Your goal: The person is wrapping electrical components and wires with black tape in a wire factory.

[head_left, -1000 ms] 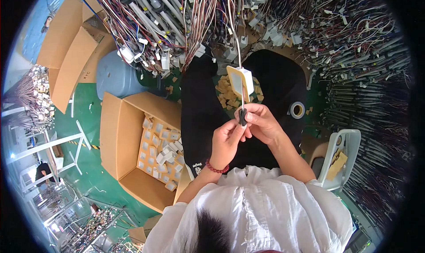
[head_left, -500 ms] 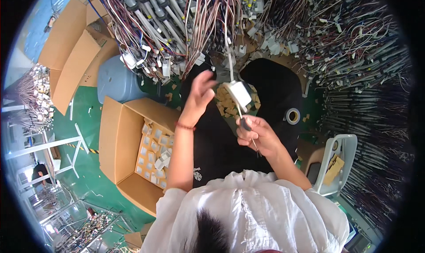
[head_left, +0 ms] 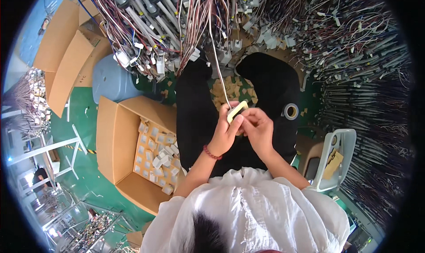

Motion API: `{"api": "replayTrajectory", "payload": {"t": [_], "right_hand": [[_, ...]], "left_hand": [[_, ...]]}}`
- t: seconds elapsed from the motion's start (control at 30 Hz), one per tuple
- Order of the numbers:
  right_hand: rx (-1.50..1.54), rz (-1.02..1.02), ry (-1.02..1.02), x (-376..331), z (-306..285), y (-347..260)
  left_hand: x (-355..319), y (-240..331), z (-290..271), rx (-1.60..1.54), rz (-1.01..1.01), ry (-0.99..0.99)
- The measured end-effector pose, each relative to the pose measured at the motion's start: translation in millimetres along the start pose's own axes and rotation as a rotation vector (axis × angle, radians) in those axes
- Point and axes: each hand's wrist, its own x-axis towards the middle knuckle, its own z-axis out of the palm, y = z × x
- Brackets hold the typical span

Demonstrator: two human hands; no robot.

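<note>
Over my lap, my left hand (head_left: 222, 135) is closed round a small rectangular housing (head_left: 236, 112) with a pale yellow rim and a dark middle. A thin white cable (head_left: 218, 71) runs from the housing up to the hanging wire bundles. Close against it, my right hand (head_left: 260, 128) has its thumb and fingertips pinched together at the housing's right side. What sits between those right fingertips is hidden.
Cable bundles (head_left: 146, 23) hang ahead, and more fill the right side. An open cardboard box (head_left: 108, 140) of small white pieces stands left, near a blue stool (head_left: 113, 79). A tape roll (head_left: 291, 112) lies on my right thigh; a white plastic chair (head_left: 338, 158) is at right.
My left hand, free before, has come right and down onto the housing. The housing has come lower and turned to show its yellow-rimmed face. A dark piece in my right hand no longer shows.
</note>
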Motion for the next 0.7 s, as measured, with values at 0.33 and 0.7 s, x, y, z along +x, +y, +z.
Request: {"api": "replayTrajectory", "payload": {"t": [0.33, 0.7], "right_hand": [[-0.335, -0.102, -0.343, 0.4, -18.9, -77.1], [-0.292, -0.361, -0.719, 45.4, 1.7, -67.4]], "left_hand": [[-17.6, 24.7, -27.3, 0.091, 0.153, -0.115], [-24.6, 58.4, -38.4, -0.024, -0.061, -0.242]]}}
